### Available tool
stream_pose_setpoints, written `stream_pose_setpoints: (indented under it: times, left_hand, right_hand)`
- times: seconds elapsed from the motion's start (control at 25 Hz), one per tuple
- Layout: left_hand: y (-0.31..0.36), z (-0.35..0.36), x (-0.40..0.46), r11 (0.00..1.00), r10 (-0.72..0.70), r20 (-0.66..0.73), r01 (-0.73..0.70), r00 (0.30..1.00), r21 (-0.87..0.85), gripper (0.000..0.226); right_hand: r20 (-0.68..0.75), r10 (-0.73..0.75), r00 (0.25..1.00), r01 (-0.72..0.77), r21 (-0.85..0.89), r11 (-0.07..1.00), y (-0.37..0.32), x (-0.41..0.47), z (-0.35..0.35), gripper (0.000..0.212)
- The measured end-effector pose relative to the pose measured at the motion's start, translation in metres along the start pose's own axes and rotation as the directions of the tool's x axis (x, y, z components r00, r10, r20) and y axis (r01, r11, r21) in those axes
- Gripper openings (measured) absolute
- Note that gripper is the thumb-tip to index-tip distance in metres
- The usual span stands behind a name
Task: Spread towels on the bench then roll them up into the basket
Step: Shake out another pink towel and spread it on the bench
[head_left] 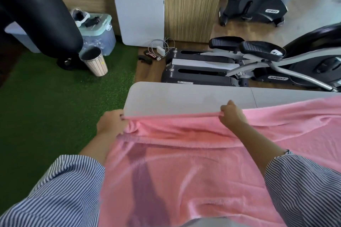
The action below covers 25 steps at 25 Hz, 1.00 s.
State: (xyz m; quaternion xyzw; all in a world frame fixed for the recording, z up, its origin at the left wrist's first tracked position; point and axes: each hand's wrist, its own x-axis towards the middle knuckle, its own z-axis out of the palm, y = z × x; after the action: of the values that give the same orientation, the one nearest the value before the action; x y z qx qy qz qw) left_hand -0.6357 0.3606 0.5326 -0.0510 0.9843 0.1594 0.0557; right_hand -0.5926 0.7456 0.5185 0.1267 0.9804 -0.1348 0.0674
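Head view: pink towel [184, 167] lies across the grey bench [184, 97], far edge bunched and part-folded, not yet flat. Left hand [110, 123] grips that edge at the bench corner; right hand [231, 115] pinches it further along. Status: spreading in progress; rolling pending. Basket not identified w/ certainty.
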Motion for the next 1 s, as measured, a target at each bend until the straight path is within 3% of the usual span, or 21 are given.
stream_pose_setpoints:
  times: [0.12, 0.2, 0.36, 0.4, 0.52, 0.6, 0.68, 0.72, 0.76, 0.88, 1.0]
  left_hand:
    - [0.006, -0.017, 0.029, 0.957, -0.104, -0.312, 0.009, 0.944, -0.290, 0.014]
    - [0.017, -0.025, 0.047, 0.922, -0.133, -0.421, -0.044, 0.897, -0.386, 0.008]
    - [-0.004, 0.000, 0.061, 0.989, 0.144, -0.209, -0.150, 0.967, -0.012, 0.021]
    - [-0.010, 0.009, 0.065, 0.993, 0.122, -0.175, -0.121, 0.977, 0.013, 0.017]
    - [0.005, 0.016, 0.097, 0.964, -0.214, -0.047, 0.203, 0.976, -0.174, 0.011]
    - [0.029, 0.008, 0.126, 0.930, -0.244, -0.121, 0.197, 0.962, -0.310, 0.010]
    - [0.053, -0.010, 0.154, 0.900, -0.175, -0.353, 0.004, 0.919, -0.436, 0.006]
    - [0.061, -0.017, 0.165, 0.889, -0.152, -0.406, -0.055, 0.901, -0.455, 0.006]
    - [0.067, -0.018, 0.175, 0.892, -0.145, -0.394, -0.053, 0.907, -0.449, 0.012]
    - [0.072, 0.004, 0.185, 0.932, -0.224, -0.138, 0.171, 0.965, -0.320, 0.045]
    - [0.068, 0.046, 0.169, 0.966, -0.188, 0.166, 0.213, 0.968, -0.145, 0.064]
  right_hand:
    - [-0.103, 0.086, 0.991, -0.072, 0.135, 0.988, 0.005, 0.019, -0.016, 0.010]
    - [-0.130, 0.161, 0.978, -0.128, 0.232, 0.964, 0.001, 0.033, -0.027, 0.017]
    - [-0.124, 0.242, 0.962, -0.199, 0.281, 0.939, 0.011, 0.057, -0.027, 0.024]
    - [-0.101, 0.241, 0.965, -0.208, 0.265, 0.942, 0.015, 0.061, -0.024, 0.024]
    - [-0.091, 0.240, 0.966, -0.207, 0.279, 0.938, 0.018, 0.078, -0.017, 0.024]
    - [-0.175, 0.290, 0.941, -0.215, 0.351, 0.911, 0.015, 0.094, -0.023, 0.023]
    - [-0.283, 0.336, 0.898, -0.199, 0.421, 0.885, 0.012, 0.115, -0.036, 0.021]
    - [-0.307, 0.349, 0.885, -0.194, 0.439, 0.877, 0.011, 0.125, -0.041, 0.023]
    - [-0.301, 0.348, 0.888, -0.197, 0.436, 0.878, 0.012, 0.135, -0.044, 0.028]
    - [-0.137, 0.290, 0.947, -0.233, 0.327, 0.916, 0.024, 0.149, -0.036, 0.053]
    - [-0.017, 0.206, 0.978, -0.197, 0.224, 0.954, 0.036, 0.139, -0.014, 0.049]
